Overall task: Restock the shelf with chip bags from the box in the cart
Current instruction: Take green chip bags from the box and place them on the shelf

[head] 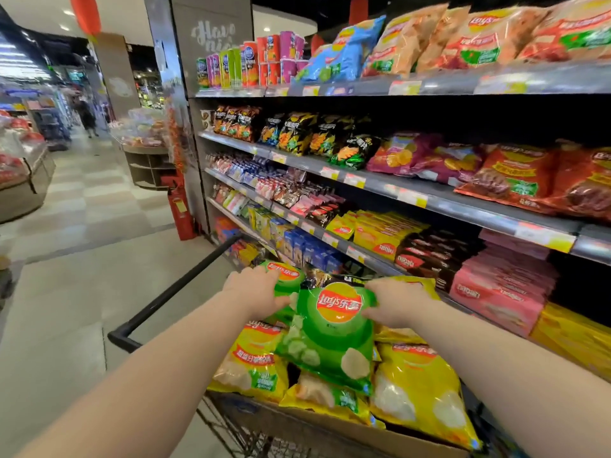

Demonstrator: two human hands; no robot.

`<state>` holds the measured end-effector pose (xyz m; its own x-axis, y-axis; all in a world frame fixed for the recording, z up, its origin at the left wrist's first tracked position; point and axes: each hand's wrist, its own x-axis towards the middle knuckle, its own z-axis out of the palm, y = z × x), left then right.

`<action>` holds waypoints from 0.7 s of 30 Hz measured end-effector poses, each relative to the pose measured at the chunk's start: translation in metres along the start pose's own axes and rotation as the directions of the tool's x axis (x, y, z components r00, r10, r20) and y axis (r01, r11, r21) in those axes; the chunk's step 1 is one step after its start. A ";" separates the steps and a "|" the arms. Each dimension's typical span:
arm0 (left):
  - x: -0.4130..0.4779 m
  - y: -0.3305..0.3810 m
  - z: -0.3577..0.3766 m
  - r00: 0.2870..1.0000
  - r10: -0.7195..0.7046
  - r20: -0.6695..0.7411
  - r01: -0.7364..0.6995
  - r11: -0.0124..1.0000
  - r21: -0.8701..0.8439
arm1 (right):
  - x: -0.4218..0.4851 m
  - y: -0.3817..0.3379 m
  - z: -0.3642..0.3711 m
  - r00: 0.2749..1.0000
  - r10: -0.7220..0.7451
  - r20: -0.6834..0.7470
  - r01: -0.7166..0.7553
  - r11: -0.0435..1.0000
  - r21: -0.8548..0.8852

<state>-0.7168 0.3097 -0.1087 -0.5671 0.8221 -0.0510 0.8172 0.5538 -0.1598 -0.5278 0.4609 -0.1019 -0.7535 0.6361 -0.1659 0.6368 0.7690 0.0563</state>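
Both hands, the left hand (254,289) and right hand (393,302), pinch the green chip bag (330,332) above the box (347,431) in the cart. Squeezing hard could crush chips; a loose hold could drop it.

We have a box (330,428) in the cart (172,285), chip bags (420,388) piled in it. One bag (330,338) lies on top of the pile, our left hand (254,292) at its left edge, right hand (396,302) at its right. The shelf (429,200) runs along the right of the cart, a fire extinguisher (180,209) at its far-left end.
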 end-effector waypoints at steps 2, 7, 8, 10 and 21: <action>0.019 -0.004 0.008 1.000 -0.007 0.014 0.007 1.000 -0.014 | 0.017 0.005 0.009 1.000 0.001 0.014 -0.002 0.999 0.037; 0.065 -0.013 0.022 0.997 -0.060 0.051 0.061 0.998 -0.022 | 0.057 0.021 0.033 0.999 0.027 0.035 -0.030 0.994 0.106; 0.074 -0.015 0.025 0.996 -0.073 0.053 0.075 0.997 -0.032 | 0.064 0.024 0.037 0.999 0.031 0.033 -0.034 0.992 0.119; 0.091 -0.016 0.032 0.993 -0.093 0.070 0.098 0.993 -0.059 | 0.076 0.028 0.043 0.999 0.037 0.033 -0.042 0.986 0.161; 0.146 -0.037 0.085 0.969 -0.181 0.171 0.214 0.956 -0.202 | 0.098 0.027 0.085 0.984 0.173 0.033 -0.163 0.819 0.550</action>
<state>-0.8390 0.3981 -0.1943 -0.7149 0.6733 -0.1888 0.6802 0.7321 0.0351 -0.5710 0.5389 -0.2004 -0.6258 0.7573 -0.1865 0.7343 0.4915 -0.4682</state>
